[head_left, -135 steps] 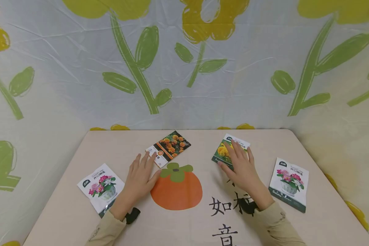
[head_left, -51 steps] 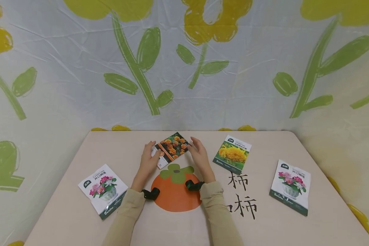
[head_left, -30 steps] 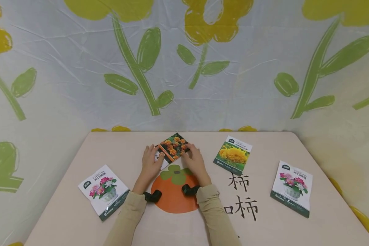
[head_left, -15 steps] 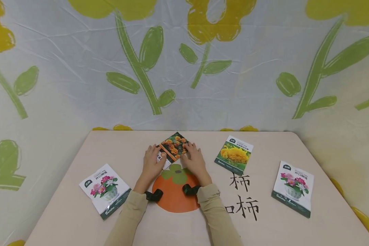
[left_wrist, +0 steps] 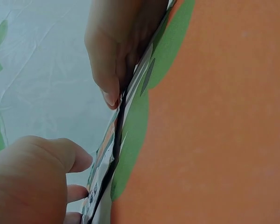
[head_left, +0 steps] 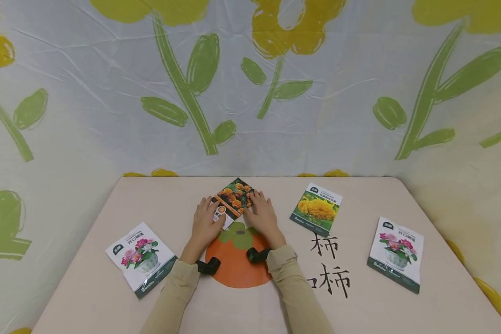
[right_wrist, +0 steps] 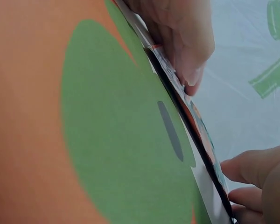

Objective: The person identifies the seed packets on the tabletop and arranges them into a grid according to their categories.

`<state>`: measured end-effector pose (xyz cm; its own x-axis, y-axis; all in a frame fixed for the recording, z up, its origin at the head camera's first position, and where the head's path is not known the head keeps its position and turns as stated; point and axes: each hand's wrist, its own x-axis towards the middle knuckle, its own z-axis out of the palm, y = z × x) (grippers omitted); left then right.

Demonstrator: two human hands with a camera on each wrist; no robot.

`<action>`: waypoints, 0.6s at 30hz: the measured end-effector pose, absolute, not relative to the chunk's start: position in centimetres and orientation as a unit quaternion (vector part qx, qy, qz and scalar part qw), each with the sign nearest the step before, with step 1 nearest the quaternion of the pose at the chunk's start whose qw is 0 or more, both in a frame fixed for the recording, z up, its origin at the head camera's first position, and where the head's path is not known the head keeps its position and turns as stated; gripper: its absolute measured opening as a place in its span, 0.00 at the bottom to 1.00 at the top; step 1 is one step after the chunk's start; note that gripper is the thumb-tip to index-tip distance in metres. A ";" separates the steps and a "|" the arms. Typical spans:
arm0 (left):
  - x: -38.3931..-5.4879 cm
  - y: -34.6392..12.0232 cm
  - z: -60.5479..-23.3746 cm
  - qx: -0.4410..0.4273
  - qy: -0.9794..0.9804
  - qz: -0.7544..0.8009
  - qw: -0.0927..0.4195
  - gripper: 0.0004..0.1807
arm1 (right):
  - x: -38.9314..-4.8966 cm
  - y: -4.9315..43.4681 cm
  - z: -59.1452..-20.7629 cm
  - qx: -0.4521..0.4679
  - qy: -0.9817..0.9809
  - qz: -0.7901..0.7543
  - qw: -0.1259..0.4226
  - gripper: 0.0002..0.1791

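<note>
Two hands steady an orange-flowered seed packet near the far edge of the bench.

The orange-flowered packet (head_left: 234, 197) lies slantwise left of the middle of the bench (head_left: 380, 315), just beyond the printed orange fruit (head_left: 239, 271). The left hand (head_left: 204, 226) rests loose-fingered on its left side, the right hand (head_left: 265, 216) likewise on its right; they are apart from each other and not clamped on it. Whether the packet is slightly raised, I cannot tell. A yellow-flowered packet (head_left: 317, 209) lies toward the far right corner, with a pink-flowered packet near each side edge. The step in hand looks like positioning or steadying; moving the packet further would call for even contact on both sides, and lifting it for fingers under its edges.
</note>
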<state>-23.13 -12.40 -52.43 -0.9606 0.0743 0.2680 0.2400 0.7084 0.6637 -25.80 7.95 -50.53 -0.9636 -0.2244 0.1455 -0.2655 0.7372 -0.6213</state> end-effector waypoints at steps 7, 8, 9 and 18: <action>-23.1 -12.6 -52.6 -0.089 -0.920 -0.366 0.112 0.29 | -25.9 7.8 -50.6 0.137 -0.930 0.341 0.029 0.32; -23.1 -12.6 -52.7 -0.090 -0.920 -0.364 0.112 0.29 | -25.9 7.8 -50.6 0.137 -0.930 0.341 0.030 0.32; -23.1 -12.6 -52.7 -0.090 -0.921 -0.363 0.113 0.29 | -25.9 7.8 -50.6 0.138 -0.930 0.340 0.030 0.32; -22.5 -12.2 -53.1 -0.117 -0.932 -0.325 0.110 0.30 | -26.5 8.2 -50.7 0.142 -0.932 0.332 0.028 0.33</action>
<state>-22.53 -12.22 -53.06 -0.9483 0.1467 0.2813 0.2899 0.7608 0.5806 -26.53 8.17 -50.72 -0.9580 -0.2467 0.1465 -0.2837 0.7391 -0.6109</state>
